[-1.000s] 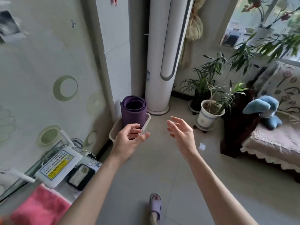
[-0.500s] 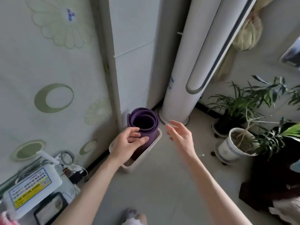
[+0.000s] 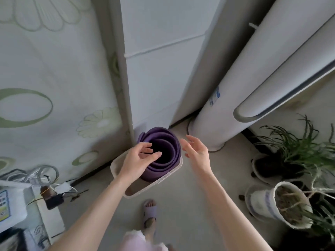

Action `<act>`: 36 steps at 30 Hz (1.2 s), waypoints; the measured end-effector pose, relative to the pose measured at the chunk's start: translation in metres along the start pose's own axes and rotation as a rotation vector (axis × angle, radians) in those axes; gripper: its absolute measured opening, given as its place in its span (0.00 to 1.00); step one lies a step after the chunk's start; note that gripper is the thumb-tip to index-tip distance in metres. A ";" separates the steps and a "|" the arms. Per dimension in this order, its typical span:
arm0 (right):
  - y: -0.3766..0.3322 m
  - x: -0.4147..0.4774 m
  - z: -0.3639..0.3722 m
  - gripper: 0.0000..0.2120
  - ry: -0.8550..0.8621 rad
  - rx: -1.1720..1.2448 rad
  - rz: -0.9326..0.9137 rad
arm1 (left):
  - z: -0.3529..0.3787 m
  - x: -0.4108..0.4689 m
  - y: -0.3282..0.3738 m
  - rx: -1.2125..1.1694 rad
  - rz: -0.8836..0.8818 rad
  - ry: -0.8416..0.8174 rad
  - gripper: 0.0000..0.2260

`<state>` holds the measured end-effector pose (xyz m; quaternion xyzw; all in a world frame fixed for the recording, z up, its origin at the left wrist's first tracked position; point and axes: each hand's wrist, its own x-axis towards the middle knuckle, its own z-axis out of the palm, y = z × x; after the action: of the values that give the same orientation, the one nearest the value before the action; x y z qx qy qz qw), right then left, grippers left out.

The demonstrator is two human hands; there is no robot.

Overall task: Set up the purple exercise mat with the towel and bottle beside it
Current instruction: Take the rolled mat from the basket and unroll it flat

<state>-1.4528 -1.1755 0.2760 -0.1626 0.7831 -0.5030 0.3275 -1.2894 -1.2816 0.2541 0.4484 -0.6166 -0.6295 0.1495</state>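
The rolled purple mat [image 3: 160,135] stands upright in a beige bin [image 3: 137,189]. The left hand [image 3: 137,160] is over its left rim with fingers loosely apart, holding nothing. The right hand [image 3: 196,153] is just right of it, fingers wide.

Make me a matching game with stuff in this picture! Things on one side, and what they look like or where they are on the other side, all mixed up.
Things:
1. mat
2. slipper
3. white pot
4. bin

Clues:
A. worn on a foot
B. holds a plant
C. purple and rolled up
D. beige, with the mat standing in it

Pairs: 1-C, 2-A, 3-B, 4-D
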 end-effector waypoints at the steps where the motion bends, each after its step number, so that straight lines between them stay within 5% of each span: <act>1: 0.000 0.012 -0.001 0.18 -0.019 -0.012 0.016 | 0.003 0.008 0.002 0.003 -0.018 0.010 0.27; 12: 0.015 0.122 0.008 0.21 -0.244 -0.154 0.141 | 0.029 0.077 -0.017 -0.037 -0.209 0.168 0.20; 24: 0.039 0.203 0.012 0.33 -0.623 -0.327 0.137 | 0.084 0.104 -0.049 -0.281 -0.435 0.527 0.32; 29: 0.054 0.223 0.016 0.34 -0.705 -0.382 0.112 | 0.099 0.110 -0.058 -0.234 -0.454 0.627 0.28; 36: 0.090 0.235 0.032 0.38 -0.702 -0.460 0.087 | 0.103 0.117 -0.101 -0.189 -0.523 0.723 0.43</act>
<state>-1.5966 -1.2947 0.1041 -0.3597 0.7221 -0.2150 0.5504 -1.3943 -1.2829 0.1004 0.7643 -0.3309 -0.5028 0.2315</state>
